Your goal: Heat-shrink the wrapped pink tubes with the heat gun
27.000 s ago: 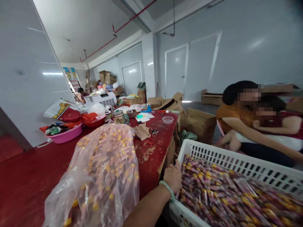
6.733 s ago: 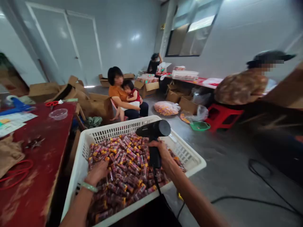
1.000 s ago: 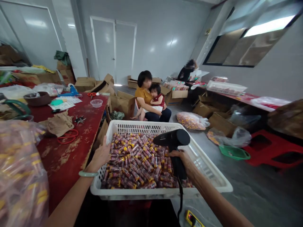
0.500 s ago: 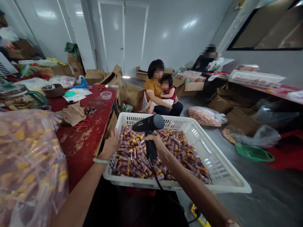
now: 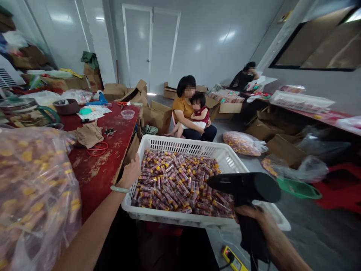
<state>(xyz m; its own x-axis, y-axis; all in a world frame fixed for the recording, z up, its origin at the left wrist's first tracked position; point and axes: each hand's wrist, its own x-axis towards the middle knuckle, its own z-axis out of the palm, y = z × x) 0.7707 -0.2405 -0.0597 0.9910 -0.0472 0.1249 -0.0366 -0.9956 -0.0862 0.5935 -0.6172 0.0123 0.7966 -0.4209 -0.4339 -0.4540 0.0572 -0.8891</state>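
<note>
My right hand point(image 5: 261, 220) is wrapped round the handle of a black hair dryer point(image 5: 245, 186), held above the basket's right part with its nozzle pointing left. A white slatted plastic basket point(image 5: 175, 221) stands in front of me, filled with small clear-wrapped tubes point(image 5: 172, 180) with dark reddish contents and yellow ends. At the basket's left rim, my left hand point(image 5: 132, 173) grips the edge, a pale bangle on its wrist. The dryer and my right forearm hide the basket's right front part.
A large clear bag point(image 5: 36, 195) of similar tubes lies at the left, by a red table point(image 5: 98, 173) with scissors and a glove. A seated person point(image 5: 187, 116) holds a child behind the basket. A yellow power strip point(image 5: 234, 259) lies below right. A green tray point(image 5: 299, 188) is on the floor.
My right hand has carried the hair dryer from over the basket's middle to the right and nearer to me. My left hand stays at the left rim.
</note>
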